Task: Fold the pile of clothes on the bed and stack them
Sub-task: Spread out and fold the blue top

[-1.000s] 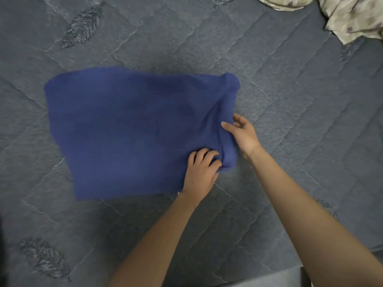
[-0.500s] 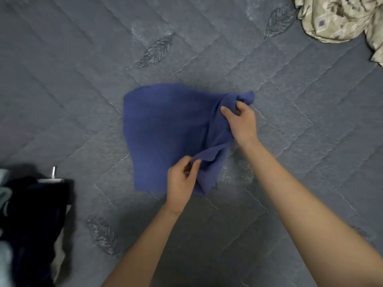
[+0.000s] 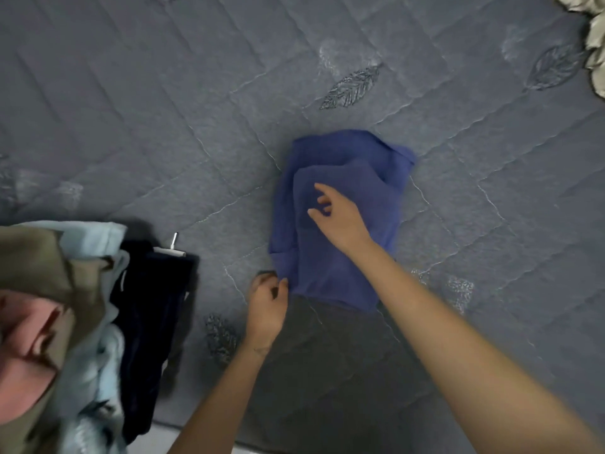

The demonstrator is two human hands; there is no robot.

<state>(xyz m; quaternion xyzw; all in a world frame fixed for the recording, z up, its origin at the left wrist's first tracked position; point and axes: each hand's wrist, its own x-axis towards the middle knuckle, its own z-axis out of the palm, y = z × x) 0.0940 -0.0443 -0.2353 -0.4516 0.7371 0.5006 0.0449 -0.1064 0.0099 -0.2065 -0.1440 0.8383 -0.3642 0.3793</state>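
The fold on the blue cloth [image 3: 327,267] looks close to finished: it lies on the grey quilted bed [image 3: 163,126] as a compact, several-layered packet, with a smaller flap laid over a broader layer that peeks out along its far and left edges. The right hand [image 3: 340,221] is over the middle of the blue cloth, fingers loosely spread and holding nothing; whether the fingertips touch the top flap or hover just above it cannot be told. The left hand [image 3: 265,301] sits at the near left corner of the blue cloth, fingers curled inward with the thumb against the cloth's edge; blur hides whether it actually pinches the corner. To the left of the blue cloth, a little apart from it, stands the stack of folded clothes [image 3: 108,342], with olive, pale blue, pink and dark navy pieces showing. Far beyond the blue cloth to the right, a crumpled patterned fabric [image 3: 594,44] waits unfolded. The next move probably calls for flattening the top flap, then sliding both hands under the packet so the layers stay together on the carry to the stack; a one-handed lift by the corner risks the fold opening.
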